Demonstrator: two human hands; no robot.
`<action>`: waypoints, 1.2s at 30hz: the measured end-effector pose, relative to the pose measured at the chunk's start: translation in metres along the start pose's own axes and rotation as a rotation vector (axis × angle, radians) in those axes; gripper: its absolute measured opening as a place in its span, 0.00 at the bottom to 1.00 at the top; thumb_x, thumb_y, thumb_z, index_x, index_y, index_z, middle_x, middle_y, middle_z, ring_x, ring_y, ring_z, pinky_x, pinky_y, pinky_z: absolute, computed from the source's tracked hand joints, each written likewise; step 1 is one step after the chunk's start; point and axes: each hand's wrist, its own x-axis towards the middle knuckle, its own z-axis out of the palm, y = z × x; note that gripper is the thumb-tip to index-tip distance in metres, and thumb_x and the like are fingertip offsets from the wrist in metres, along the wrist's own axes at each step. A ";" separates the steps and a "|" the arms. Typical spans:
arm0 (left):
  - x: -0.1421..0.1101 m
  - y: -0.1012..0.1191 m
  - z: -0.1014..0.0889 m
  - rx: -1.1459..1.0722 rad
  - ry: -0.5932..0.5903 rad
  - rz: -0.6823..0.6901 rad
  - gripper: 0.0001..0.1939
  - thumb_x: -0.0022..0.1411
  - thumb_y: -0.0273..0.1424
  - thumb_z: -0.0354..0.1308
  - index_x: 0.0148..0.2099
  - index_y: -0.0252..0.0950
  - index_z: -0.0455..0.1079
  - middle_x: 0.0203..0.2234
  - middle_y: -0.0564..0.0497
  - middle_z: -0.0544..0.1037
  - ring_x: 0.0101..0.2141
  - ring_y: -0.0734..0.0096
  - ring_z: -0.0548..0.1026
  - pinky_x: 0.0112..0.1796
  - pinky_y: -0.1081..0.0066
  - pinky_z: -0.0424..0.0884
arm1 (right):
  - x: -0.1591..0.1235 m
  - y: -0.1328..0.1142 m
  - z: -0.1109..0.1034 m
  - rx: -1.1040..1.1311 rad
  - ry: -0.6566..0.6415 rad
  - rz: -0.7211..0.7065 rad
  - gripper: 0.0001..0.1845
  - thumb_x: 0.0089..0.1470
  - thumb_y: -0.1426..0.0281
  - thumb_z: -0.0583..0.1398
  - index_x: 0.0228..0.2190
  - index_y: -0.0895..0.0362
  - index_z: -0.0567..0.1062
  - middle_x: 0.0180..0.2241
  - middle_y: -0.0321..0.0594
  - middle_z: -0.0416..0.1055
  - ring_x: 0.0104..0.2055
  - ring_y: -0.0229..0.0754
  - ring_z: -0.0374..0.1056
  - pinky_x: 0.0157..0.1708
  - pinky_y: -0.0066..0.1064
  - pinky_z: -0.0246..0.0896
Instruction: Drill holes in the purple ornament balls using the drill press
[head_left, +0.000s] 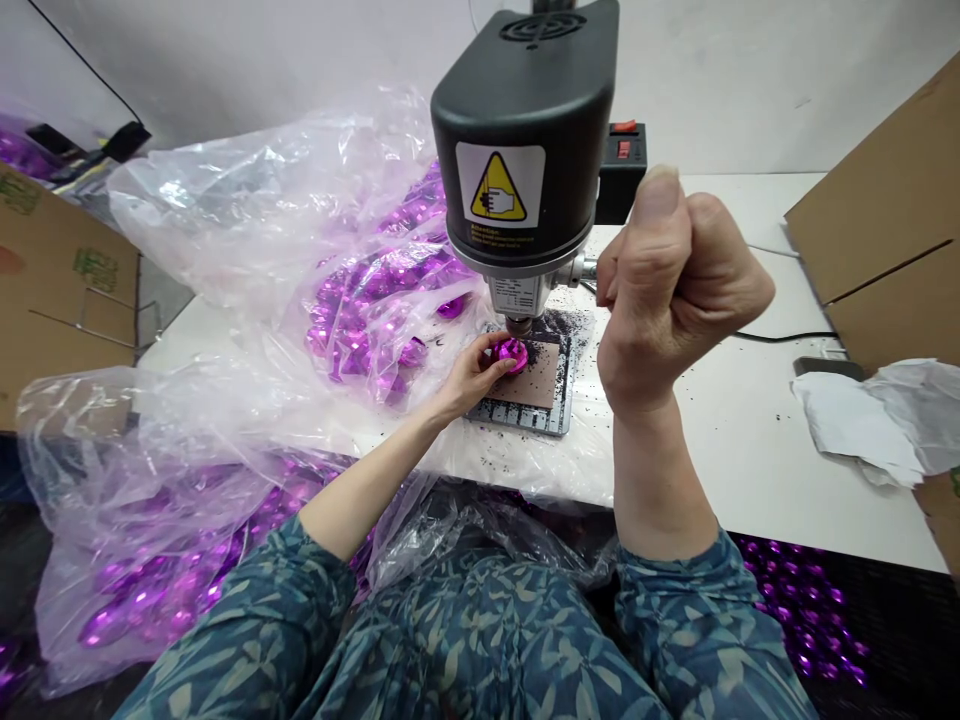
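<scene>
My left hand [471, 376] grips a shiny magenta bauble [511, 352] from the side, holding it just under the chuck [517, 325] of a black bench drill press [523, 130]. The bauble rests on a brown pad [537, 376], which lies on a slotted metal plate [517, 420]. My right hand [675, 290] is raised in a fist beside the drill head. It closes around the metal feed lever [589, 268], whose end is hidden inside my fingers. Dark specks of debris [559, 325] cover the plate.
Clear plastic bags [225, 250] full of magenta baubles lie left of the drill and across my lap. A black switch box [622, 165] stands behind it. Cardboard sheets [877, 210] rise at both sides, with crumpled white paper [862, 420] on the white table [735, 420].
</scene>
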 end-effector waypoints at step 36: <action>-0.010 0.010 0.013 0.191 0.030 0.074 0.27 0.59 0.36 0.77 0.57 0.36 0.76 0.50 0.43 0.83 0.48 0.59 0.80 0.50 0.61 0.77 | -0.038 0.036 -0.009 0.152 0.064 -0.411 0.26 0.68 0.73 0.56 0.23 0.53 0.49 0.15 0.25 0.46 0.12 0.28 0.46 0.12 0.28 0.44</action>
